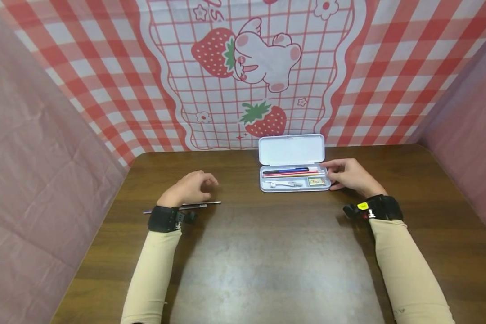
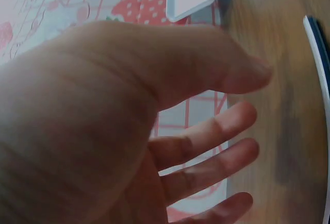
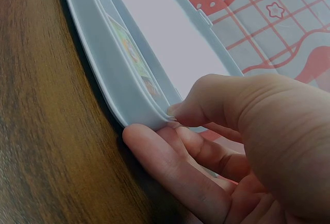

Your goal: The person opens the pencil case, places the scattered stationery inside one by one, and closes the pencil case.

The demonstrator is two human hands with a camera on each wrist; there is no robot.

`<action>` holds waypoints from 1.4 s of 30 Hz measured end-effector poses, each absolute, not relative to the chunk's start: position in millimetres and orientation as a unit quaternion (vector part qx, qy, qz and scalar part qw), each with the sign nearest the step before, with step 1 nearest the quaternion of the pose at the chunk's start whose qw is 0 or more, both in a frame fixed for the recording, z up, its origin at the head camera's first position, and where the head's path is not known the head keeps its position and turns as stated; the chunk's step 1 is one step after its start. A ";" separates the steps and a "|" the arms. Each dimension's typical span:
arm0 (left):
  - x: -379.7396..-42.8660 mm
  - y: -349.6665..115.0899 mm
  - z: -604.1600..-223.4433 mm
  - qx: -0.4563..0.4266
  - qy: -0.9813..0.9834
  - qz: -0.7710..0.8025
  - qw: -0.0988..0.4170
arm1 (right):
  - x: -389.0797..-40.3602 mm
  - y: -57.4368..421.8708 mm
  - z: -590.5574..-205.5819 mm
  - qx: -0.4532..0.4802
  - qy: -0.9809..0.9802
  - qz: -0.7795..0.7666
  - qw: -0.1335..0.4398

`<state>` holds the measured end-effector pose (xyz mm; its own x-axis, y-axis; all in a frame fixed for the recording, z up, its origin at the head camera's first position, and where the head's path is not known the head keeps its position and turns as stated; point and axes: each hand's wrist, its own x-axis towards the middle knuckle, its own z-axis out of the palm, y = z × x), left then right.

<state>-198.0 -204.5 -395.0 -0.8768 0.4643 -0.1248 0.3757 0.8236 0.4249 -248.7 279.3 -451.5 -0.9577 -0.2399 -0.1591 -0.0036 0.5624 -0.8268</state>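
Observation:
A white pencil case (image 1: 295, 189) lies with its lid up at the back of the table. My right hand (image 1: 354, 175) pinches its right end, the thumb (image 3: 193, 103) over the rim and fingers against the outer wall. Inside the case are a dark blue pen (image 1: 285, 171), several thin pencils (image 1: 293, 174), a white compass (image 1: 281, 184) and a small rectangle with a colourful picture (image 1: 317, 181). My left hand (image 1: 190, 186) is empty, its fingers loosely bent and spread. Just in front of it lie slim pens or pencils (image 1: 198, 206), partly hidden by the wrist.
The brown wooden table (image 1: 275, 252) ends at a red-and-white checked cloth (image 1: 376, 90) hanging behind the case. Pink cloth walls (image 1: 36, 157) stand on both sides. Black wrist straps (image 1: 164, 219) with cameras sit on both forearms.

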 end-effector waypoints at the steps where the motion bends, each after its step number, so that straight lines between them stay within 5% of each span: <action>1: -198.3 -207.8 -394.9 0.219 0.949 0.198 0.115 | -248.5 279.4 -451.4 -0.069 0.875 -0.462 0.128; 24: -194.6 -262.1 -394.3 0.074 0.957 0.163 0.227 | -246.8 278.0 -449.8 -0.069 0.873 -0.465 0.128; 42: -197.8 -280.9 -404.9 0.063 0.962 0.175 0.202 | -246.3 278.8 -448.7 -0.072 0.871 -0.468 0.129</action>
